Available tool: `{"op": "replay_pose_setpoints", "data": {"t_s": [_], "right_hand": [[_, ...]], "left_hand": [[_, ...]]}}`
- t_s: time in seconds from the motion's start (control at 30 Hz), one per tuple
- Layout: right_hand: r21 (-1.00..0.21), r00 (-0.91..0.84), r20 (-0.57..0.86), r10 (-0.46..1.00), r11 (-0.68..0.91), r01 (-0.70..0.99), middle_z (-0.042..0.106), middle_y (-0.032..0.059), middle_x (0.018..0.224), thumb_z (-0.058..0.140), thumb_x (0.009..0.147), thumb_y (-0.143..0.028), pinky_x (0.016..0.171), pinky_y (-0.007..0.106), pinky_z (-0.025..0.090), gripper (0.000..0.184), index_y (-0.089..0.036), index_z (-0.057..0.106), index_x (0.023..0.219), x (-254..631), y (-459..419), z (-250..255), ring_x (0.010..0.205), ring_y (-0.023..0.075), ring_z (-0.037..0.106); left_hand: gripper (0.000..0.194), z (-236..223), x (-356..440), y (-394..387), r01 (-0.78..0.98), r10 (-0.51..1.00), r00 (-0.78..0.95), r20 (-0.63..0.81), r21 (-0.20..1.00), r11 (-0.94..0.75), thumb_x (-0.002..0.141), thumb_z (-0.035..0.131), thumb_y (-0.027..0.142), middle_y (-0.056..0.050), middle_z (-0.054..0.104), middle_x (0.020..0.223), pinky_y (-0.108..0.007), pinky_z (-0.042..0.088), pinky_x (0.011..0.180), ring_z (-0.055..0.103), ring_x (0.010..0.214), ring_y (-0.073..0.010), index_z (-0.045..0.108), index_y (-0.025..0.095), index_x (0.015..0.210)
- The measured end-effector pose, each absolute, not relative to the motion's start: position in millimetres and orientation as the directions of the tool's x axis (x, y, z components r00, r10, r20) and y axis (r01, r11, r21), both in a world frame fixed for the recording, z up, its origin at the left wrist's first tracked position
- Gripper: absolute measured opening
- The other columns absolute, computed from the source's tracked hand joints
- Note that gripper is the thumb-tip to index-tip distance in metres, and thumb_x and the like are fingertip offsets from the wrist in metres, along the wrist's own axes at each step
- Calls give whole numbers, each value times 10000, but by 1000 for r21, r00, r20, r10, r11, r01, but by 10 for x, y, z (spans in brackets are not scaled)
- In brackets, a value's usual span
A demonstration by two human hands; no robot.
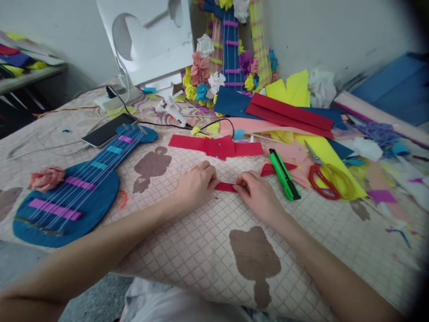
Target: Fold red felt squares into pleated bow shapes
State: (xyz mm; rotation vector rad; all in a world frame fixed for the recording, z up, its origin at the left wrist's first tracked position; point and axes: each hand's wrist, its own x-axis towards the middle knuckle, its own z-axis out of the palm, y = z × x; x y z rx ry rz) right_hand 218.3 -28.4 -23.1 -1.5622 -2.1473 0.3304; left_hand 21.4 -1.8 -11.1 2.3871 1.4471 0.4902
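A short strip of red paper (225,187) stretches between my two hands, low over the tablecloth. Its left end is pinched in the closed fingers of my left hand (197,182), and my right hand (258,193) pinches the right end. Just beyond them lies a longer red paper band (187,142) with a wider red piece (220,148) across its middle. To the right of my right hand rests a green box cutter (284,173), partly over a red scrap (268,169). My fingers hide both ends of the strip.
A blue craft guitar (103,190) with a pink paper rose (46,179) lies at left, near a phone (109,130). A white glue gun (171,112) sits behind. Red-handled scissors (324,182) lie on yellow paper among scraps at right. White foam board (150,40) leans against the wall.
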Motion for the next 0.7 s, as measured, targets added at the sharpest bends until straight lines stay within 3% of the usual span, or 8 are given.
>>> {"op": "replay_pose_setpoints", "data": {"t_s": [0.57,0.7], "right_hand": [[-449,-317,172,933,361,818,547,24,800,559,784,-139,657,313,429,117,-209,472,750,2208,-192,-181,734,177,546],[-501,-323,203,924,382,776,542,17,802,545,805,-136,659,293,420,121,-210,463,756,2213,-217,-149,740,164,540]], "left_hand": [[75,-135,212,-19,750,890,427,163,485,-449,840,528,190,-35,576,878,-244,400,576,548,666,-120,580,161,795],[48,-187,170,24,662,883,408,231,591,-460,824,566,202,-40,587,919,-235,435,593,555,673,-106,584,158,826]]}}
